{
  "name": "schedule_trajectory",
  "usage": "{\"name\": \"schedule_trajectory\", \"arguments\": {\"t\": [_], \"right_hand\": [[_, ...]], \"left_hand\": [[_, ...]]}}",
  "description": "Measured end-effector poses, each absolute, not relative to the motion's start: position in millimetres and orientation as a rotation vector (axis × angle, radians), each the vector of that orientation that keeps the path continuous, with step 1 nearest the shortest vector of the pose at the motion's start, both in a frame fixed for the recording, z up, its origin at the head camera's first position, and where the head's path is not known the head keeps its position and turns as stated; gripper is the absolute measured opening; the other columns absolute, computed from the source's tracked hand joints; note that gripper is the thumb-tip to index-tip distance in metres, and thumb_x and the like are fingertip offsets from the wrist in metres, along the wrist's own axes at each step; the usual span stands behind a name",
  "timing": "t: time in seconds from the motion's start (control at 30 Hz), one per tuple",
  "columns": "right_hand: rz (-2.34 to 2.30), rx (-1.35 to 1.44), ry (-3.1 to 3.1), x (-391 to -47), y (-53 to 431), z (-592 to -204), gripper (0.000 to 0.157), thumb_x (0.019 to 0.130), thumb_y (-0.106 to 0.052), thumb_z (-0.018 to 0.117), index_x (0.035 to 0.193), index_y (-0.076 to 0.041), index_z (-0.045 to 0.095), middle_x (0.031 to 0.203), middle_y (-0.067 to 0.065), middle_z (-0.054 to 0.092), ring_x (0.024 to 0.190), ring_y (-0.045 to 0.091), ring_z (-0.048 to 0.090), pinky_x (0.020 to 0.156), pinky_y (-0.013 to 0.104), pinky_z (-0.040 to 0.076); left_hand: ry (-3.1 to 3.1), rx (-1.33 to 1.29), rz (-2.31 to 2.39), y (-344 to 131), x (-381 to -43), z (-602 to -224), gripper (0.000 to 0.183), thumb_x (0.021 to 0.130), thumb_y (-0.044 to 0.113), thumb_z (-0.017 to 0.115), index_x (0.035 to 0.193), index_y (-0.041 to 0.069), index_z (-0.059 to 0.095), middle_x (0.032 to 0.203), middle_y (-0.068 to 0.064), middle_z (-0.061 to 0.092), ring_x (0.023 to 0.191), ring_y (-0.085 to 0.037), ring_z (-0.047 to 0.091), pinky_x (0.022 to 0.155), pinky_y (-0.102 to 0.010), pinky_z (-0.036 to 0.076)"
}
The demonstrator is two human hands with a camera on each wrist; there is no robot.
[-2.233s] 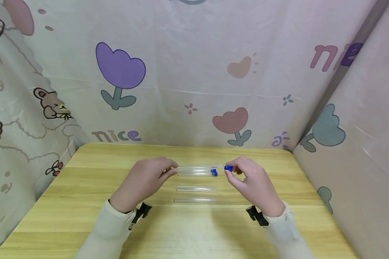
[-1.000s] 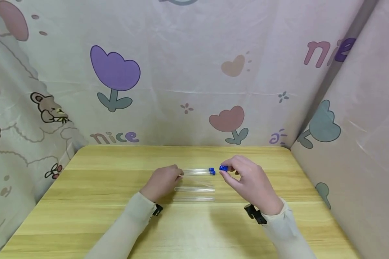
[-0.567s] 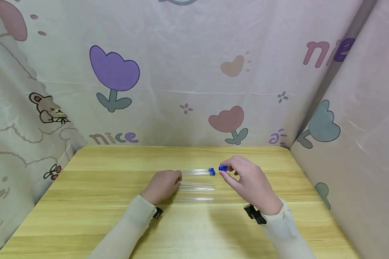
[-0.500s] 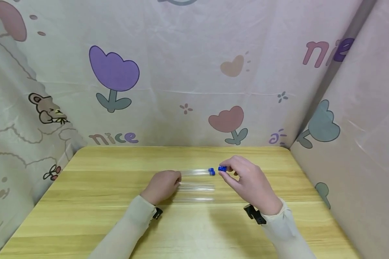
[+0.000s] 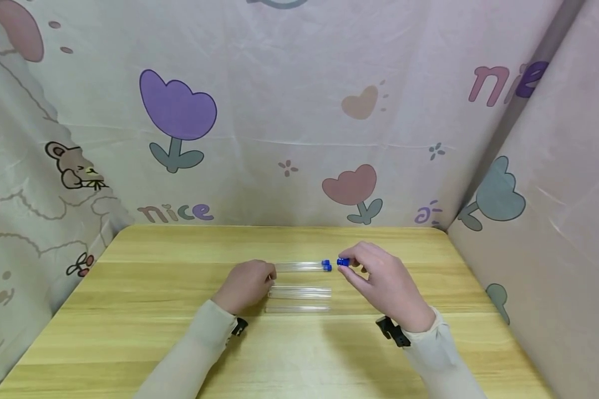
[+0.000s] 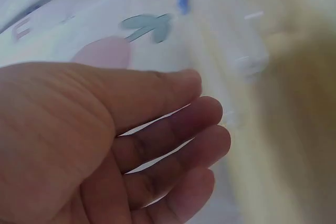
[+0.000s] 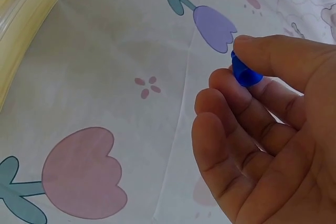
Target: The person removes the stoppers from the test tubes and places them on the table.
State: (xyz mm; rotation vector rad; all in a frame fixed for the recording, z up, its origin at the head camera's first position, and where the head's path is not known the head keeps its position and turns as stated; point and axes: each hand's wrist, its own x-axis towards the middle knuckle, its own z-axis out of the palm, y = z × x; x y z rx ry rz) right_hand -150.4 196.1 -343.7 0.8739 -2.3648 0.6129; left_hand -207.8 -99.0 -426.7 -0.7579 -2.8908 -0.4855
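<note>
Right hand (image 5: 384, 281) pinching a small blue cylindrical cap (image 5: 343, 261) over the pale wooden desk (image 5: 289, 360), just beside two blue-capped transparent tubes (image 5: 301, 269), left hand (image 5: 244, 285) relaxed, holding nothing, near the ends of uncapped transparent tubes (image 5: 299, 295) lying parallel

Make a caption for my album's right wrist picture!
Right hand pinching a blue cap, with a flower-printed cloth behind.

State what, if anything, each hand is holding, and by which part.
The right hand pinches a small, round, blue plastic cap by its sides. The left hand shows nothing in its grasp.
</note>
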Motion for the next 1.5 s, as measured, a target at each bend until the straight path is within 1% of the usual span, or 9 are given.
{"name": "schedule_trajectory", "arguments": {"t": [0.13,0.27,0.47,0.67,0.8,1.0,1.23,1.37,1.5], "right_hand": [[0.617,0.850,-2.375,-151,195,-345,0.018,0.090,-0.012,0.081,0.106,-0.013,0.072,0.093,-0.008,0.066,0.084,0.009,0.063,0.063,0.026,0.055],[0.614,0.807,-2.431,-150,194,-345,0.014,0.095,-0.016,0.076,0.108,-0.013,0.072,0.095,-0.007,0.068,0.085,0.010,0.065,0.064,0.026,0.055],[0.619,0.704,-2.513,-149,197,-348,0.016,0.097,-0.016,0.072,0.112,-0.012,0.071,0.095,-0.006,0.069,0.080,0.010,0.064,0.066,0.026,0.056],[0.632,0.688,-2.510,-150,201,-353,0.016,0.093,-0.012,0.068,0.109,-0.013,0.073,0.092,-0.007,0.068,0.077,0.008,0.061,0.063,0.024,0.052],[0.645,0.687,-2.545,-151,201,-354,0.011,0.093,-0.012,0.067,0.102,-0.015,0.071,0.093,-0.007,0.070,0.076,0.006,0.061,0.065,0.025,0.055],[0.715,0.658,-2.655,-157,201,-356,0.008,0.094,-0.013,0.070,0.101,-0.016,0.066,0.092,-0.005,0.072,0.076,0.005,0.065,0.071,0.031,0.060],[0.705,0.643,-2.723,-166,202,-359,0.015,0.092,-0.017,0.076,0.093,-0.021,0.062,0.086,-0.008,0.060,0.077,0.011,0.056,0.067,0.028,0.050],[0.750,0.635,-2.772,-175,203,-368,0.011,0.093,-0.014,0.073,0.094,-0.020,0.064,0.086,-0.010,0.061,0.076,0.010,0.057,0.068,0.029,0.050],[0.677,0.622,-2.848,-186,210,-382,0.010,0.090,-0.010,0.072,0.096,-0.017,0.066,0.086,-0.008,0.063,0.080,0.013,0.059,0.072,0.032,0.051]], "left_hand": [[-2.821,-0.706,-0.546,-106,-199,-400,0.005,0.097,0.011,0.072,0.097,0.011,0.077,0.086,0.003,0.072,0.072,-0.010,0.062,0.071,-0.032,0.057],[-2.723,-0.710,-0.544,-110,-187,-374,0.008,0.096,0.017,0.075,0.102,0.013,0.076,0.088,0.005,0.072,0.071,-0.007,0.063,0.065,-0.028,0.054],[-2.700,-0.763,-0.585,-110,-175,-351,0.012,0.096,0.020,0.075,0.107,0.016,0.075,0.091,0.008,0.072,0.075,-0.005,0.065,0.066,-0.028,0.055],[-2.835,-0.738,-0.535,-108,-179,-348,0.016,0.096,0.024,0.075,0.110,0.016,0.075,0.088,0.008,0.070,0.073,-0.005,0.060,0.068,-0.029,0.054],[-2.874,-0.720,-0.522,-108,-180,-350,0.019,0.096,0.027,0.076,0.111,0.016,0.075,0.086,0.009,0.069,0.071,-0.005,0.059,0.069,-0.029,0.054],[-2.878,-0.714,-0.545,-112,-181,-352,0.022,0.096,0.028,0.076,0.114,0.015,0.075,0.085,0.009,0.068,0.070,-0.005,0.058,0.067,-0.029,0.053],[-2.888,-0.654,-0.569,-118,-183,-350,0.022,0.096,0.028,0.076,0.113,0.015,0.074,0.083,0.008,0.067,0.069,-0.007,0.058,0.066,-0.030,0.052],[-2.924,-0.634,-0.575,-119,-185,-350,0.023,0.096,0.030,0.076,0.114,0.015,0.075,0.084,0.007,0.067,0.070,-0.009,0.058,0.067,-0.030,0.053],[-2.942,-0.617,-0.580,-119,-185,-351,0.024,0.096,0.030,0.076,0.114,0.015,0.075,0.085,0.006,0.068,0.070,-0.010,0.058,0.068,-0.031,0.053]]}}
